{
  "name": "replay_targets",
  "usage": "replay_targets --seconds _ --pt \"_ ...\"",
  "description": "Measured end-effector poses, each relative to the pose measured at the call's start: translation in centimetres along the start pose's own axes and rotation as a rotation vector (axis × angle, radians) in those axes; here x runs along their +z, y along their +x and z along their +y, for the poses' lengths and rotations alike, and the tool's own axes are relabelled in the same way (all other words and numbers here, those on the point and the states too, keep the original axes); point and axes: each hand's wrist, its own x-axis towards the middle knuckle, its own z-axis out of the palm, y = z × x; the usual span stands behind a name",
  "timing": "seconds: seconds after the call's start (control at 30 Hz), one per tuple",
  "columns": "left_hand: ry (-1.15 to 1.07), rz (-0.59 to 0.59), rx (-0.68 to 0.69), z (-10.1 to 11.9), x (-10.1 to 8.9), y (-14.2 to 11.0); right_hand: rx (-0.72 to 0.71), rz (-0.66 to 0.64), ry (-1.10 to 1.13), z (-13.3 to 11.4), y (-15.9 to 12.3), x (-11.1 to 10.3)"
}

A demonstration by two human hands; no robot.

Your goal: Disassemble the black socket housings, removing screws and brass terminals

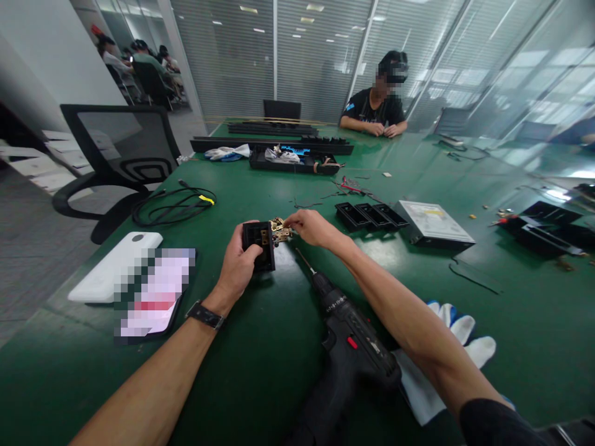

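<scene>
My left hand (pixel 237 263) is wrapped around a small black plastic box (pixel 260 260), thumb over its open face. Some brass-coloured pieces show inside that box. Just past its right edge sits a cluster of brass-coloured metal parts (pixel 280 230). The fingertips of my right hand (pixel 312 227) are pinched together at the cluster's right side, on a brass-coloured metal part; its exact shape is hidden. Below my hands a black cordless drill (pixel 353 337) lies on the green table (pixel 251 371), its bit pointing toward the parts.
Three black trays (pixel 370 216) and a silver metal box (pixel 434 223) stand at right. A phone (pixel 158 294), white power bank (pixel 116 266) and coiled cable (pixel 174 207) lie left. A glove (pixel 465 337) lies under my right forearm. Another person (pixel 379 99) sits across the table.
</scene>
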Motion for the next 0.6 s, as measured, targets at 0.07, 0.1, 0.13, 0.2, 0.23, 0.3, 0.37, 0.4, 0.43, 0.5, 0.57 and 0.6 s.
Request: replay_targets --seconds 0.07,0.1,0.13,0.2,0.23,0.3,0.37,0.4,0.43,0.5,0.57,0.6 --pt "0.001 0.030 -0.008 0.0 0.0 0.0 -0.014 -0.027 -0.008 -0.1 0.0 0.2" --pt "0.003 0.042 -0.010 -0.1 0.0 0.0 -0.022 -0.043 -0.012 -0.2 0.0 0.3" --pt "0.005 0.045 -0.008 -0.1 0.0 0.0 -0.029 -0.058 -0.016 -0.3 -0.1 0.5" --pt "0.009 0.043 -0.002 -0.1 0.0 0.0 -0.041 -0.077 -0.022 -0.5 -0.1 0.7" --pt "0.009 0.041 -0.001 -0.1 0.0 0.0 -0.044 -0.081 -0.024 -0.6 -0.2 0.8" --pt "0.004 0.036 -0.005 -0.1 0.0 0.0 -0.047 -0.076 -0.023 -0.7 -0.3 0.9" --pt "-0.004 0.030 -0.016 0.0 0.1 0.0 -0.051 -0.068 -0.009 -0.7 -0.4 0.8" --pt "-0.007 0.026 -0.021 0.0 0.1 0.0 -0.052 -0.062 0.004 -0.7 -0.4 0.7" --pt "-0.008 0.021 -0.025 0.1 0.1 0.0 -0.052 -0.055 0.022 -0.6 -0.4 0.5" --pt "-0.007 0.008 -0.031 0.2 0.1 -0.1 -0.046 -0.034 0.074 -0.6 -0.4 -0.1" --pt "-0.007 -0.013 -0.041 0.3 0.1 -0.1 -0.040 -0.011 0.140 -0.7 -0.4 -0.9" --pt "-0.007 -0.028 -0.046 0.4 0.1 -0.1 -0.040 -0.001 0.171 -0.9 -0.4 -1.4"
